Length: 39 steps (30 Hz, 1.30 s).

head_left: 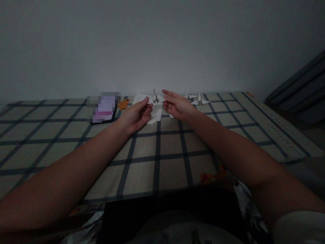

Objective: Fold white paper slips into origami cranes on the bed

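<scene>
A folded white paper crane is between my two hands, its neck pointing up and its wings spread to either side. My left hand has its fingers curled, and its thumb meets the crane's left wing. On the other side, my right hand closes its lower fingers at the right wing, while its index finger sticks out above. The exact pinch points are hard to see in the dim light. White paper sheets lie beneath the crane, partly covered by my hands.
Right of my right hand sit two more paper cranes, one partly behind it and another farther right. A phone with a lit, blurred screen lies at the left. The checked tablecloth reaches a plain wall.
</scene>
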Motion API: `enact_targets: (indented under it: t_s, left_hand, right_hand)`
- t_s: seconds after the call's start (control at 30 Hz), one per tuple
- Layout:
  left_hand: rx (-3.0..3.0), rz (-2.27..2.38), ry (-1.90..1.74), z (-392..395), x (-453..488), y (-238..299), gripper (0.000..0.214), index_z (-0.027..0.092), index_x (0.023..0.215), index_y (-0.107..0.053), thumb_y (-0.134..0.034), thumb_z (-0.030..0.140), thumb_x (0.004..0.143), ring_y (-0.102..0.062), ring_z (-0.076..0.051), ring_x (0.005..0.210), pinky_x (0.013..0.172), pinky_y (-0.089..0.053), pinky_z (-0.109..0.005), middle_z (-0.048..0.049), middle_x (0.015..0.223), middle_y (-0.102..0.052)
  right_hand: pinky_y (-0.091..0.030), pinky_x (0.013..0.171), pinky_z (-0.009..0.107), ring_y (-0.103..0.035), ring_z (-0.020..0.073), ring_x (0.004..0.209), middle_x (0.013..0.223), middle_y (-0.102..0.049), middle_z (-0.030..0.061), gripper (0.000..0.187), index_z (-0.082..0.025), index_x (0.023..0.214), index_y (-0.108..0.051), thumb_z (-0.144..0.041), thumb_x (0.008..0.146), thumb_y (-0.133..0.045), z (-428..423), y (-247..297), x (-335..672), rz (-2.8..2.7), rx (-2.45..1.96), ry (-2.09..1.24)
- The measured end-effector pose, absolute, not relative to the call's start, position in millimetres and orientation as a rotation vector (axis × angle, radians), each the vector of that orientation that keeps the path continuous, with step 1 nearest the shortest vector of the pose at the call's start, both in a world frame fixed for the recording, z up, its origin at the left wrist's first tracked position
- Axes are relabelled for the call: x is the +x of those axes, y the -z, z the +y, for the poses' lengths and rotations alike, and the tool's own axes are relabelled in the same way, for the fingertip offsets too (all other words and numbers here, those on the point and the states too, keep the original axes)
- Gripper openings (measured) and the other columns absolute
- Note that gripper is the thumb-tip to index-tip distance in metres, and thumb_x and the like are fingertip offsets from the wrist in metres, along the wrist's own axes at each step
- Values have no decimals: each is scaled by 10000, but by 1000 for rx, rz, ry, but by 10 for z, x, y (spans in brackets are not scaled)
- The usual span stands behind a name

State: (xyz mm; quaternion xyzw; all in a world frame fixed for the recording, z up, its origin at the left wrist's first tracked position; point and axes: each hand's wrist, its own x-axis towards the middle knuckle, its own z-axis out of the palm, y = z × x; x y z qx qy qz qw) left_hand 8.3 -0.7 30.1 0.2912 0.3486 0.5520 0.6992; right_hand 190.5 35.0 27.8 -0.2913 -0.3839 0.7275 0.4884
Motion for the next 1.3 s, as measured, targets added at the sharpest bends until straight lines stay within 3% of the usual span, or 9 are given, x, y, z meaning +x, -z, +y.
enact_targets:
  t_s: [0.23,0.43,0.67,0.8,0.9,0.97,1.07,1.17,1.3]
  left_hand:
    - [538,649,-1154,36,32,-265,306,138,824,-619,-463,217,1074,-627,-45,513,500,-510,-92,-9,652,-664]
    - [558,725,-1178,21,40,-292,294,128,830,-625,-481,223,1067,-626,-47,515,482,-514,-102,-23,700,-687]
    - [665,928,-1330,60,28,-264,212,140,776,-609,-616,136,987,-534,-23,423,369,-399,-80,17,624,-635]
    - [648,930,-1314,32,30,-286,254,157,749,-571,-617,195,996,-485,-24,387,346,-358,-91,40,573,-579]
    - [641,909,-1289,6,47,-324,283,158,724,-542,-625,200,992,-444,-13,361,307,-270,-92,53,547,-539]
    - [597,852,-1236,-3,53,-359,333,155,699,-520,-580,218,1020,-414,-6,339,295,-244,-86,60,515,-496]
    - [459,781,-1097,3,59,-420,410,159,675,-497,-511,300,1060,-410,-10,320,295,-259,-67,69,467,-417]
    - [384,691,-1025,28,96,-464,359,133,795,-580,-443,298,1083,-456,-16,334,304,-297,-53,33,523,-518]
    - [406,677,-1013,67,228,-458,286,121,876,-612,-441,236,1074,-558,-54,399,344,-402,-77,-16,611,-627]
  right_hand:
    - [-489,587,132,-571,40,589,758,-622,-54,194,-213,1067,-563,-45,977,-529,329,-284,1864,-855,-677,-1816]
    - [-515,628,173,-616,65,629,739,-630,-39,164,-207,1057,-570,-70,999,-501,372,-250,1902,-942,-736,-1716]
    - [-519,649,241,-606,104,640,747,-650,-11,37,-187,935,-616,-188,931,-652,484,-169,1948,-1335,-1081,-1115]
    - [-554,864,322,-640,148,875,1070,-697,77,200,-159,1007,-714,-100,816,-697,468,-175,1980,-1694,-961,-648]
    - [-534,971,346,-646,172,1072,1173,-699,92,317,-175,1149,-725,-109,870,-589,436,-220,1971,-1795,-776,-735]
    - [-531,984,344,-655,166,1060,1172,-710,75,325,-189,1160,-723,-141,858,-615,424,-258,1948,-1816,-698,-925]
    - [-567,824,297,-665,149,890,1033,-734,44,248,-188,1074,-720,-239,833,-693,395,-335,1909,-1727,-674,-1208]
    - [-532,660,233,-628,124,751,859,-711,9,164,-175,931,-701,-252,792,-741,310,-435,1897,-1679,-697,-1299]
    - [-508,618,211,-609,105,698,791,-675,-9,130,-173,880,-669,-225,786,-742,149,-509,1979,-1628,-749,-1296]
